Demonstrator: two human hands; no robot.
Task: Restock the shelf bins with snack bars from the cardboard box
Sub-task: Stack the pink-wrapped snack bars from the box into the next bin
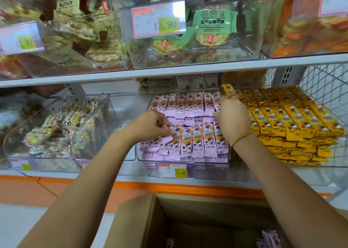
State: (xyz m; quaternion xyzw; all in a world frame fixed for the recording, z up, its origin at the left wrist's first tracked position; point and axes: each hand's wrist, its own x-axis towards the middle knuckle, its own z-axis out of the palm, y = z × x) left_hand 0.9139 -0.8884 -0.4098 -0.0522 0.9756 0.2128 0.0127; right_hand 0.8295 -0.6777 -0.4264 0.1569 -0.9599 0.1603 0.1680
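A clear bin (143,159) on the lower shelf holds rows of pink and orange snack bars (195,104). My left hand (150,124) is over the bin's left side and pinches one pink bar (166,139) at the front row. My right hand (232,116) is over the bin's right edge, fingers curled down among the bars of the back row; what it holds is hidden. To the right, a bin is piled with yellow snack bars (293,119). The open cardboard box (143,223) sits below me, with a few pink bars (271,238) at its bottom.
A clear bin of pale mixed snacks (56,127) stands at the left. The upper shelf (169,71) carries bins of bagged crackers with price tags (158,21). Wire mesh (323,82) closes the right side. An orange strip (188,187) runs under the shelf.
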